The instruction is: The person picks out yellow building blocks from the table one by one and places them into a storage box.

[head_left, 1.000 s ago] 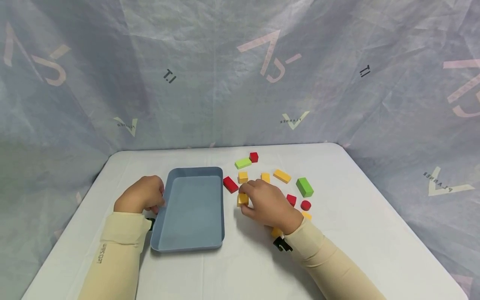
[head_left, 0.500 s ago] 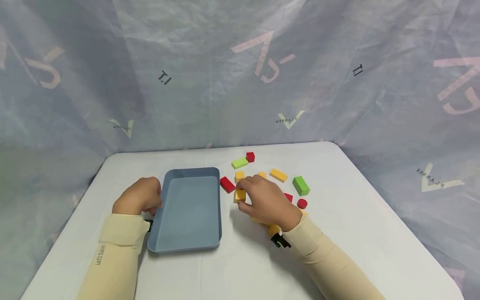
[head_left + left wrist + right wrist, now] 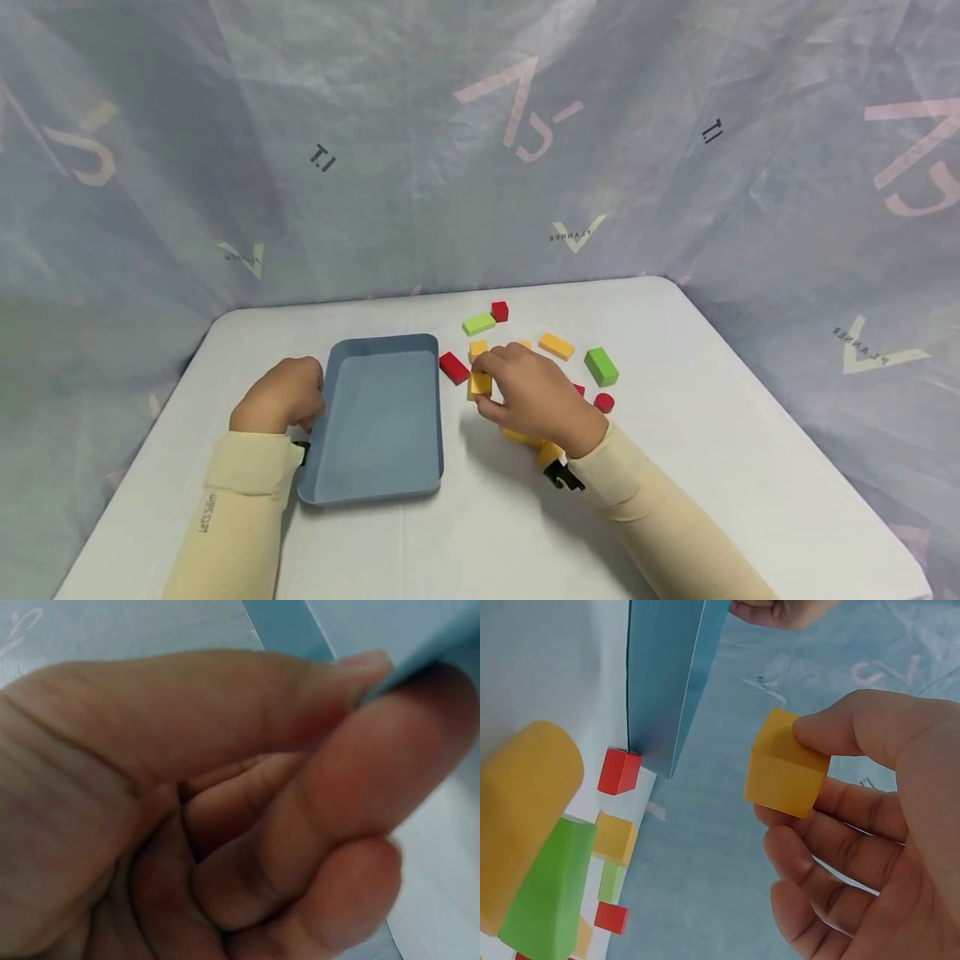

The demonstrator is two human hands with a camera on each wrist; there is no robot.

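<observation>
On the head view I have a person's left hand (image 3: 281, 393) at the near-left wall of a blue-grey rectangular tray (image 3: 378, 417), which lies on a white table (image 3: 480, 546). The right hand (image 3: 536, 400) pinches a yellow cube (image 3: 480, 385) outside the tray, near its right wall. Just past that cube I see a red rectangular block (image 3: 453, 367); farther back, a light green block (image 3: 478, 324) sits beside a red cube (image 3: 499, 312). Right of the hand I make out a long yellow block (image 3: 557, 346), a green block (image 3: 602, 367) and a red cylinder (image 3: 603, 402).

On the left wrist view, I see the thumb and forefinger pinching the tray's thin rim, the other fingers curled underneath.

On the right wrist view, I see the thumb pressing the yellow cube against curled fingers. A yellow cylinder (image 3: 532, 817) looms close to the lens.
</observation>
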